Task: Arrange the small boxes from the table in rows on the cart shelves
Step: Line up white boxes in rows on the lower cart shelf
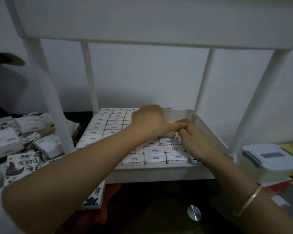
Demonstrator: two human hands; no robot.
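A white cart shelf [161, 173] holds several small white boxes [155, 158] with blue marks, packed in tight rows. Both hands reach over its right half. My left hand [150, 120] curls its fingers down onto a small white box [170, 133] near the shelf's right wall, thumb stretched to the right. My right hand [194, 139] meets that thumb and pinches the same box from the right side. The box is mostly hidden under the fingers. A loose pile of similar boxes [24, 137] lies on the table to the left.
The cart's white posts [57, 105] and upper shelf [142, 19] frame the work space. A lidded plastic container [269, 159] stands at the right on coloured papers. Printed cards [22, 164] lie at the left. A round metal disc [194, 212] sits on the dark floor below.
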